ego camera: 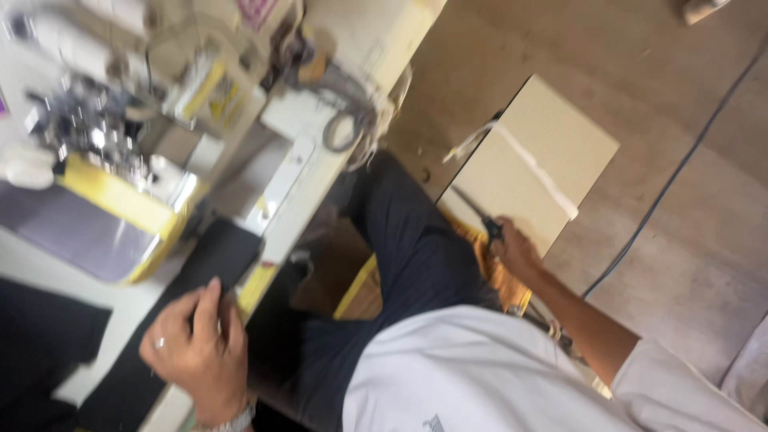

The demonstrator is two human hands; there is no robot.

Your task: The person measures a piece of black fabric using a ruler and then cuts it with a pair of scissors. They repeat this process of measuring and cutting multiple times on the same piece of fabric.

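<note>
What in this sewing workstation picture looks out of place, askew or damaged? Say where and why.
The cardboard box on the floor beside the right hand has a loose strip of white tape peeling off its upper edge. Nothing else stands out, though the picture is blurred.

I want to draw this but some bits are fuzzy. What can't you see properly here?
- Right hand: it grips something dark and thin beside the cardboard box; blur hides what it is.
- Left hand: it rests on black fabric; the curled fingers hide anything under them.
- Sewing machine: its needle parts are smeared by blur, and the top edge cuts it off.
- Orange stuff behind the right hand: too blurred to name.
</note>
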